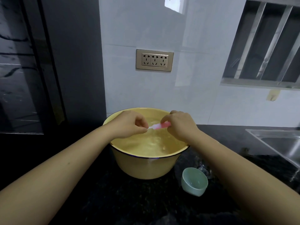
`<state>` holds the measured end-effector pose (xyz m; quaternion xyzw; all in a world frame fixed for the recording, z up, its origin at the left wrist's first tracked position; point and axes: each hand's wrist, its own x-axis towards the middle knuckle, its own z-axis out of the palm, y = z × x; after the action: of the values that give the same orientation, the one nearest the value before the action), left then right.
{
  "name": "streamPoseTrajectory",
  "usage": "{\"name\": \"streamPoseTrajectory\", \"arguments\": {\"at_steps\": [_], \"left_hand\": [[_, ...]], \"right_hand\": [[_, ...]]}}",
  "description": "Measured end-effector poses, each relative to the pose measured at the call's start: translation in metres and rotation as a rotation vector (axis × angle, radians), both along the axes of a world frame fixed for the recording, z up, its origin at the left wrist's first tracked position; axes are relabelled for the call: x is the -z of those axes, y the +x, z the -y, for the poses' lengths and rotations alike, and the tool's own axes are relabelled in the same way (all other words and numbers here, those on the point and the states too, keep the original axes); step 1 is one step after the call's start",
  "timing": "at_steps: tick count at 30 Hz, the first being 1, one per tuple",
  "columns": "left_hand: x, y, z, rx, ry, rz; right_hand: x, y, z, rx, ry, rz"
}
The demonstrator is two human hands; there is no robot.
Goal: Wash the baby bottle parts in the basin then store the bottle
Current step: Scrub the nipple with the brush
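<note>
Washing step, I judge: above the water in the round yellow enamel basin [146, 168], the left hand [129, 123] pinches the thin white tip of a small pink-and-white plastic part [159, 126]; the right hand [180, 125] grips its pink end. Next it needs dipping and rubbing clean.

Home kitchen: black stone counter [129, 200], steel sink [279, 143], tiled wall [138, 88], triple socket [154, 60], barred window [267, 46].

White tiled wall [146, 30], barred window [266, 46], black counter [129, 200].
</note>
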<state>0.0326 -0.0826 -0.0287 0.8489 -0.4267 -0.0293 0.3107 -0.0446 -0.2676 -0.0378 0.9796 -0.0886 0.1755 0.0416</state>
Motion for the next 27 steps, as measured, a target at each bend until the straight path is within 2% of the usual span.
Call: {"name": "streamPoseTrajectory", "arguments": {"at_steps": [5,13,16,24,27], "left_hand": [[-0.003,-0.002,0.028,0.135,0.118,-0.003],[0.006,-0.007,0.068,0.303,0.450,0.154],[0.011,-0.011,0.079,0.330,0.564,0.234],[0.024,-0.013,0.092,0.431,0.702,0.371],[0.017,-0.018,0.092,0.390,0.777,0.355]], "right_hand": [[0.004,0.001,0.002,0.013,0.001,0.059],[0.007,-0.002,0.008,0.158,0.196,0.037],[0.008,0.000,0.010,0.176,0.188,0.036],[0.012,0.004,0.013,0.190,0.161,0.029],[0.011,0.003,0.013,0.188,0.149,0.019]]}}
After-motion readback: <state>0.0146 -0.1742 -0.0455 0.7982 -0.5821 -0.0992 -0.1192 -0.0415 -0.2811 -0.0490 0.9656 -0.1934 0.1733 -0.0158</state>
